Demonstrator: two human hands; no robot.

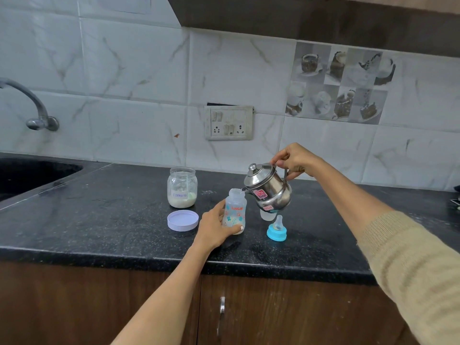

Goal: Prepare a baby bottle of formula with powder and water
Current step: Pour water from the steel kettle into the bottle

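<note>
Right hand is gripping the handle of the steel kettle and tipping it, spout sitting at the mouth of the baby bottle, so water seems to be going in. Left hand is wrapping around the bottle's lower half, steadying it upright on the counter. Pale matter is showing at the bottle's base, probably powder already added. At ten o'clock from the bottle the open formula jar is standing, its lilac lid lying at nine o'clock. Capping and shaking are remaining: the blue teat ring is waiting at four o'clock, a clear cap just behind it.
</note>
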